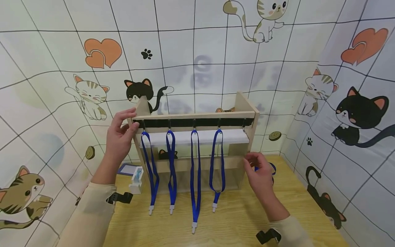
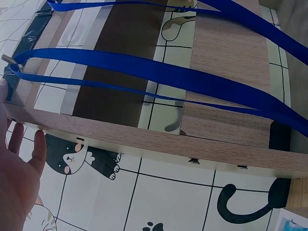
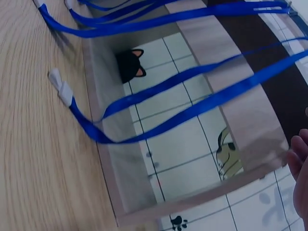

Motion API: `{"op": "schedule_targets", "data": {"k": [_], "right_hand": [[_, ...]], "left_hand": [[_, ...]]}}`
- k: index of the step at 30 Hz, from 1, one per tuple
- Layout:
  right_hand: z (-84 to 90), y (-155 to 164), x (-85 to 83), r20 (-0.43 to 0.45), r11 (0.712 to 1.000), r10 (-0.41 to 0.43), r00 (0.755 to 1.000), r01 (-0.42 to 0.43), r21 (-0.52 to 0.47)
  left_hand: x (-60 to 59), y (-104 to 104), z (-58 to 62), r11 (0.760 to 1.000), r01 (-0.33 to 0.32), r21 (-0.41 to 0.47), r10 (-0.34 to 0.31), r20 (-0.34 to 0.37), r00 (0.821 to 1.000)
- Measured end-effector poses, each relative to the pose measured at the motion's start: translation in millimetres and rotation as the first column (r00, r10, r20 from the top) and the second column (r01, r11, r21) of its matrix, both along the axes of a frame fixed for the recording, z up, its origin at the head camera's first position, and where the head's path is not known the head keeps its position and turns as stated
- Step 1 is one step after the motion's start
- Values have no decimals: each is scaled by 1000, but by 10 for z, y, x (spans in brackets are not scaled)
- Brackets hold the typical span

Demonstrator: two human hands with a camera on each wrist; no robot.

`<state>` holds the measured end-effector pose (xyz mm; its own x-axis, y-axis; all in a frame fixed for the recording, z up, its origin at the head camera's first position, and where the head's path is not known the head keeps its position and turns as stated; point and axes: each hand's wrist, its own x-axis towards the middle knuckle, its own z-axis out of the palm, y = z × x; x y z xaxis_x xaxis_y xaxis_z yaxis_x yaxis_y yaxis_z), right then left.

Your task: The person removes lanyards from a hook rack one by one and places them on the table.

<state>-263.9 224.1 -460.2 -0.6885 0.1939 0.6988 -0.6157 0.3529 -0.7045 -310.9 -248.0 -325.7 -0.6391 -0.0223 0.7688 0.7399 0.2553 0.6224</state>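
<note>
From the head view, the left hand [image 1: 118, 137] grips the wooden rack [image 1: 247, 106] at its top left corner, where four blue lanyards [image 1: 195, 178] hang. The right hand [image 1: 260, 175], fingers curled, pinches a fifth lanyard [image 1: 273, 168] beside the rack's right post. At the left wrist, fingers [image 2: 37, 151] lie against the frame. At the right wrist, only fingertips [image 3: 299, 154] show.

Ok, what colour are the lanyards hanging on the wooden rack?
Blue lanyards with white clips, clearest in the head view.
</note>
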Motion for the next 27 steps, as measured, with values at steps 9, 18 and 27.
{"op": "schedule_targets", "data": {"k": [9, 18, 27], "right_hand": [[66, -310, -29, -51, 987, 36, 998, -28, 156], [112, -627, -50, -57, 979, 46, 997, -34, 203], [139, -898, -51, -93, 976, 41, 995, -20, 215]], "left_hand": [[4, 3, 19, 1000, -7, -4, 7, 0, 1000], [-12, -2, 7, 1000, -3, -1, 3, 12, 1000], [4, 5, 5, 1000, 1, 1, -1, 19, 1000]]}}
